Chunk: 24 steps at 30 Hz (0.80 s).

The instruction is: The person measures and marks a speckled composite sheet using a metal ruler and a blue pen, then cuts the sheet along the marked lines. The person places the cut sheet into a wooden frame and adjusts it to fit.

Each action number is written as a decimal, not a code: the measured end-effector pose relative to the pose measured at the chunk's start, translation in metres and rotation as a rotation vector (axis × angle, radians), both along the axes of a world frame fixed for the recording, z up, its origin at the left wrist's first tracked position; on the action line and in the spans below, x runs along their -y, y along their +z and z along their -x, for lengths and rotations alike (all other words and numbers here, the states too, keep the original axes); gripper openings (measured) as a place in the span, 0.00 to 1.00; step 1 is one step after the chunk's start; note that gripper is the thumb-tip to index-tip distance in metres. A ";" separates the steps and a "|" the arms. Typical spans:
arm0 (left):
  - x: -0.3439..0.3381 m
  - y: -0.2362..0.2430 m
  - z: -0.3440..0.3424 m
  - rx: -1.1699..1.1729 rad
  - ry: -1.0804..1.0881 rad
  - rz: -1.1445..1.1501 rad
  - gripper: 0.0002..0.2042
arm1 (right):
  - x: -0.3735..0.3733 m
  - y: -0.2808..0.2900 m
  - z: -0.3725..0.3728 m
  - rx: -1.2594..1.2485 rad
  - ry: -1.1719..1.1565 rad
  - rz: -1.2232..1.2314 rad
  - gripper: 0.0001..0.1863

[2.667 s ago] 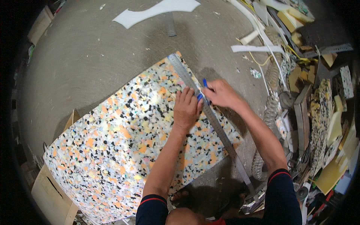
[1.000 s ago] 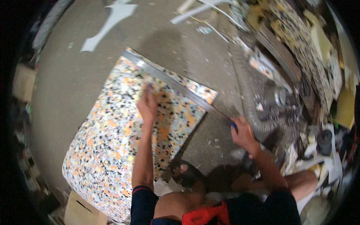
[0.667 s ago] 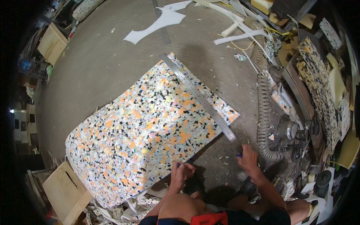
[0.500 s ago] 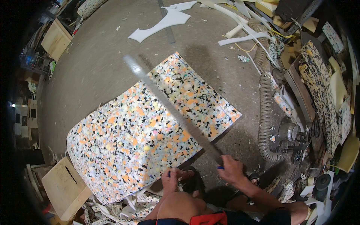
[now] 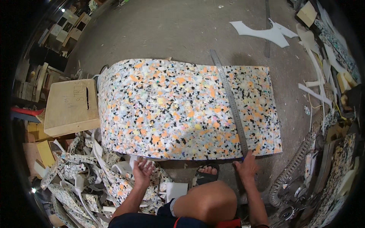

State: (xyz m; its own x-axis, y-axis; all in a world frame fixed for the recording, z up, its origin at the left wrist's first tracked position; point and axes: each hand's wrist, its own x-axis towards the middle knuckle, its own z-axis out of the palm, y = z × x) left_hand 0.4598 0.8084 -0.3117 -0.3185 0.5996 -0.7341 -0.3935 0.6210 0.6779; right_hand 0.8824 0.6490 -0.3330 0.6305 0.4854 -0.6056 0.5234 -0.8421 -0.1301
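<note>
A large speckled foam sheet [image 5: 163, 110], in white, orange and black bits, lies in front of me with its left end curving downward. Across its right part runs a long metal ruler [image 5: 231, 98], its far tip reaching past the sheet's far edge. My right hand [image 5: 249, 167] grips the ruler's near end at the sheet's near edge; a small blue bit shows by the fingers. At the near-left edge, my left hand [image 5: 142, 173] is palm up with its fingers apart and slightly curled. I see nothing held in it.
A wooden box [image 5: 70, 106] with a slot adjoins the sheet's left end. Foam scraps [image 5: 121, 182] pile up at lower left. White foam offcuts [image 5: 262, 34] lie on the floor at far right. A coiled hose [image 5: 292, 167] and machine parts stand at right.
The view has turned, so the sheet now lies nearly level across it. The ruler has come to rest more upright in view, farther right on the sheet. My hands are farther apart.
</note>
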 end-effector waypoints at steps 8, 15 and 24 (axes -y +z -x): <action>-0.025 -0.040 0.093 0.201 -0.013 -0.195 0.29 | 0.011 -0.050 -0.001 0.191 0.201 -0.248 0.44; -0.108 0.046 0.028 -0.345 0.028 -0.543 0.29 | 0.006 0.030 -0.033 0.234 0.168 -0.357 0.27; -0.262 0.285 -0.164 -0.639 -0.261 -1.214 0.19 | -0.037 0.173 -0.137 0.768 0.050 -0.729 0.14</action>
